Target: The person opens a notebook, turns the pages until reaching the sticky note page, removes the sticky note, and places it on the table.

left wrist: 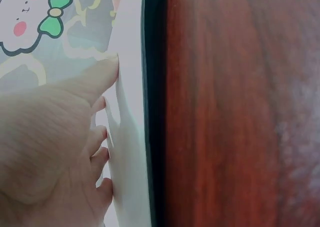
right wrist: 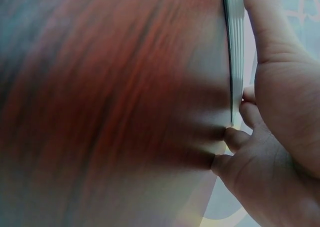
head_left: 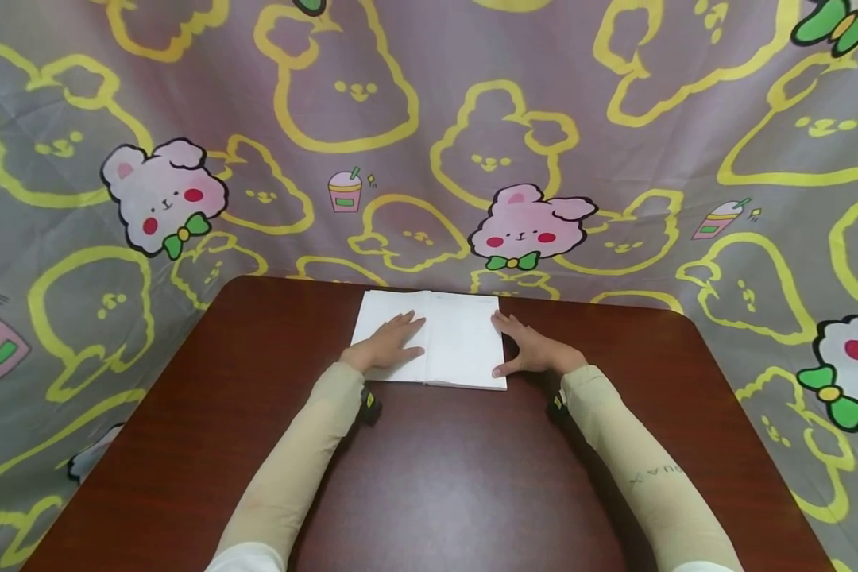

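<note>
An open book (head_left: pixel 465 338) with white pages lies flat near the far edge of the table. My left hand (head_left: pixel 386 343) rests on its left page, fingers straight and thumb pointing toward the center fold. In the left wrist view, the fingertips touch the white page (left wrist: pixel 127 137) above a dark cover edge. At the book's right edge is my right hand (head_left: pixel 536 347), with thumb and fingers spread along that side. The right wrist view shows its thumb on the page side of the book (right wrist: pixel 237 52), while lower fingers touch the edge and tabletop.
The dark reddish-brown table (head_left: pixel 457 477) extends toward me and to both sides of the book. A patterned curtain (head_left: pixel 415 71) hangs behind and around the table. Small black devices sit at the left wrist (head_left: pixel 369 407) and right wrist (head_left: pixel 558 405).
</note>
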The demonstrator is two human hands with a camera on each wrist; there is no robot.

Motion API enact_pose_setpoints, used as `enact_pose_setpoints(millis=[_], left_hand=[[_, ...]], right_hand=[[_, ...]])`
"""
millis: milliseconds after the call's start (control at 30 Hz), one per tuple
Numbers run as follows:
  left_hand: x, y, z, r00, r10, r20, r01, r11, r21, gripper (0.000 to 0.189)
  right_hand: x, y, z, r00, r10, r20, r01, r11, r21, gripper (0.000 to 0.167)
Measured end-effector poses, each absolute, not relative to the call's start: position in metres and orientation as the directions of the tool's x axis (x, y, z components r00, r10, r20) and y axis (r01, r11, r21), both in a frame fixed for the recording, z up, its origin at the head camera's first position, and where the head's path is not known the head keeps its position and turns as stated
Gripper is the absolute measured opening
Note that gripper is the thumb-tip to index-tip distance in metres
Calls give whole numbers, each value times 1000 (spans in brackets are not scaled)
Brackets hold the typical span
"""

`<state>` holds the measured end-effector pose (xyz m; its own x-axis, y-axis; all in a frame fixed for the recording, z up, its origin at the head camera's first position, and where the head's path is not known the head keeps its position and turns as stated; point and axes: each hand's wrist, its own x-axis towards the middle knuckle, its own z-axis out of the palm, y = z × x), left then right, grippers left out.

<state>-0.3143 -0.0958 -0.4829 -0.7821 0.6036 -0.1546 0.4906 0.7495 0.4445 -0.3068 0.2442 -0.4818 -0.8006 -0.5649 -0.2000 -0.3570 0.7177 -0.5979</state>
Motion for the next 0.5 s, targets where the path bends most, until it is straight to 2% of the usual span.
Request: enact_pose_setpoints(millis=[367, 500], left_hand=[[-311, -89, -480, -809, 566, -158, 468, 783, 410, 66], [-308, -86, -481, -825, 546, -147, 467, 805, 365, 64]], right_hand=[[-307, 242, -481, -803, -559, -207, -355, 727, -588, 118], [-307, 243, -481, -802, -558, -214, -353, 731, -584, 119]])
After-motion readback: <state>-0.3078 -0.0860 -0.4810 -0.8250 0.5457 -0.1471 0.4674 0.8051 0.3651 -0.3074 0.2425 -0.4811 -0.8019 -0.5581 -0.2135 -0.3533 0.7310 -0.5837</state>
